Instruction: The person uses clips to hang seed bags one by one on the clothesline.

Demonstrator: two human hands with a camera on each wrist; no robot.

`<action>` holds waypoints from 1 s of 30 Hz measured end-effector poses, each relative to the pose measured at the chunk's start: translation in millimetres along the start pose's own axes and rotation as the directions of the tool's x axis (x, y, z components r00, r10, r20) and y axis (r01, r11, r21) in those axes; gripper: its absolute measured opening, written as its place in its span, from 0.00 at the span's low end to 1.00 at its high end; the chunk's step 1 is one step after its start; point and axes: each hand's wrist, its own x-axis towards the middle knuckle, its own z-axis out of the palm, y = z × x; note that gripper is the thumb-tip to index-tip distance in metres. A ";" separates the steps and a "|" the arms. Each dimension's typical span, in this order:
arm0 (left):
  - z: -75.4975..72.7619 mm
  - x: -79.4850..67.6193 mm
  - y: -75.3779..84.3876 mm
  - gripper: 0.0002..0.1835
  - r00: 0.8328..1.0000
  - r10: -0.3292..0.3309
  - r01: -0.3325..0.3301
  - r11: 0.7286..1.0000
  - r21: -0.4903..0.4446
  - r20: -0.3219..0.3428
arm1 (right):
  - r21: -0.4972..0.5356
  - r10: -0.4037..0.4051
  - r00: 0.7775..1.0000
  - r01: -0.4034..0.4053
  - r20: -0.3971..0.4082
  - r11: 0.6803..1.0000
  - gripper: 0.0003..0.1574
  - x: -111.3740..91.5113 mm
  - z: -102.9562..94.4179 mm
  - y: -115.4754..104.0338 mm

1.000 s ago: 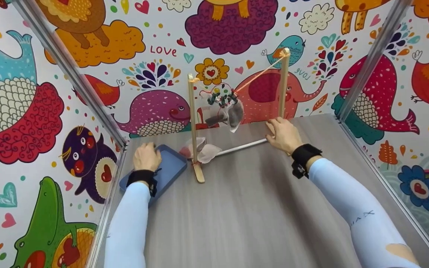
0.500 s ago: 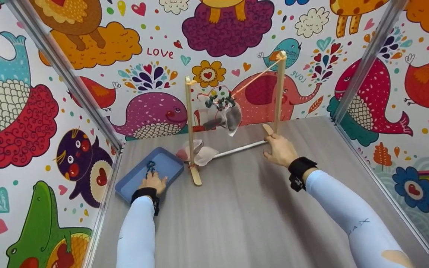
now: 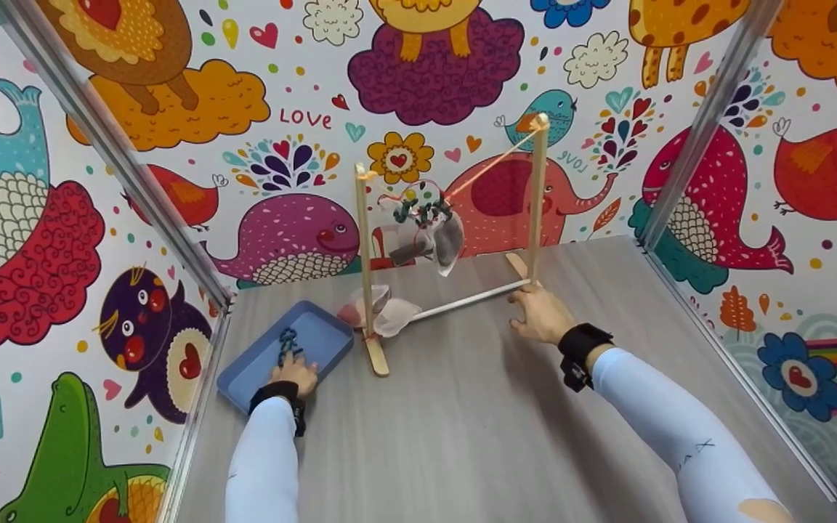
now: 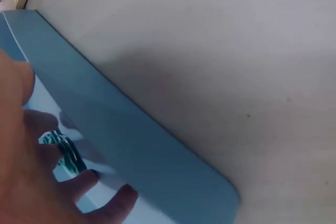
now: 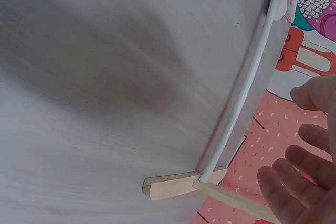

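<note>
Left hand [image 3: 298, 376], fingers spread, at green pieces [image 3: 288, 339] — blue tray [image 3: 324, 333] likely keeps them gathered; right hand [image 3: 545, 317] loose, empty, beside stand [image 3: 537, 211].

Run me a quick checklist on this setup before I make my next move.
1. Wooden stand upright: ok, both posts stand.
2. Orange cord at both post tops: ok; knot tightness can't be judged.
3. Left hand at the dark green pieces in the blue tray: ok.
4. Piece held: cannot tell, fingers hide it.
5. Right hand gripping the stand: not ok, it's open beside it.
</note>
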 end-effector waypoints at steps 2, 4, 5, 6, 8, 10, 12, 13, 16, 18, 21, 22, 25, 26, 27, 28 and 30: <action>4.9 4.3 -7.2 0.37 0.998 0.018 -0.016 0.999 0.032 -0.052 | 0.008 0.010 1.000 -0.010 0.010 1.000 0.26 -0.1 -0.1 -0.9; 6.6 5.7 -11.1 0.36 0.994 0.024 -0.019 0.998 0.053 -0.105 | 0.014 0.023 1.000 -0.024 0.016 1.000 0.26 0.5 -1.0 -2.1; 7.0 5.7 -12.5 0.35 0.991 0.020 -0.014 0.999 0.051 -0.131 | 0.018 0.029 0.999 -0.030 0.018 0.999 0.26 1.0 -1.4 -2.8; 5.6 4.0 -12.2 0.34 0.989 0.017 -0.009 0.999 0.053 -0.148 | 0.025 0.032 0.999 -0.033 0.021 0.999 0.25 1.5 -1.8 -3.4; 3.4 -1.0 -12.4 0.30 0.984 -0.007 0.016 0.999 0.043 -0.180 | 0.036 0.030 0.999 -0.031 0.029 0.999 0.25 2.7 -1.8 -4.7; 1.9 -7.5 -13.0 0.27 0.978 -0.033 0.041 0.999 0.033 -0.205 | 0.038 0.019 0.999 -0.020 0.034 0.999 0.25 3.5 -1.2 -5.9; 2.9 -12.9 -16.0 0.25 0.971 -0.068 0.073 0.997 0.009 -0.230 | 0.041 0.007 0.999 -0.008 0.040 0.999 0.24 4.0 -0.6 -7.1; 3.7 -15.7 -17.7 0.24 0.967 -0.087 0.088 0.996 -0.006 -0.238 | 0.038 0.000 0.999 -0.002 0.041 0.999 0.24 4.2 0.0 -7.6; 6.3 -23.0 -21.5 0.22 0.958 -0.135 0.127 0.991 -0.045 -0.252 | 0.042 -0.006 0.999 0.004 0.045 0.999 0.23 4.7 0.5 -8.5; 6.4 -26.4 -21.4 0.20 0.954 -0.149 0.140 0.989 -0.053 -0.259 | 0.045 -0.008 0.999 0.006 0.042 0.999 0.22 5.1 0.3 -8.2; 5.1 -29.0 -20.3 0.17 0.953 -0.150 0.144 0.989 -0.042 -0.265 | 0.052 -0.015 0.999 0.014 0.028 0.999 0.22 5.3 0.6 -7.5; 4.4 -29.0 -20.4 0.17 0.953 -0.150 0.145 0.989 -0.038 -0.264 | 0.046 -0.024 1.000 0.023 0.019 0.999 0.21 5.3 1.0 -7.3; 2.4 -29.1 -20.8 0.18 0.952 -0.167 0.164 0.986 -0.034 -0.255 | 0.037 -0.045 0.999 0.045 -0.004 0.998 0.21 4.4 2.1 -6.6; 1.8 -29.4 -21.0 0.18 0.952 -0.176 0.173 0.984 -0.033 -0.249 | 0.035 -0.052 0.999 0.052 -0.010 0.998 0.20 4.0 2.5 -6.2; 1.0 -29.7 -20.9 0.18 0.952 -0.186 0.183 0.983 -0.034 -0.244 | 0.031 -0.057 0.998 0.057 -0.013 0.998 0.20 3.5 2.7 -6.0; 0.3 -29.6 -20.5 0.18 0.951 -0.195 0.192 0.981 -0.034 -0.241 | 0.030 -0.059 0.998 0.059 -0.016 0.998 0.20 2.8 2.6 -5.9; -1.7 -28.7 -19.5 0.18 0.949 -0.201 0.200 0.979 -0.029 -0.242 | 0.029 -0.062 0.998 0.062 -0.019 0.998 0.20 1.7 2.0 -5.8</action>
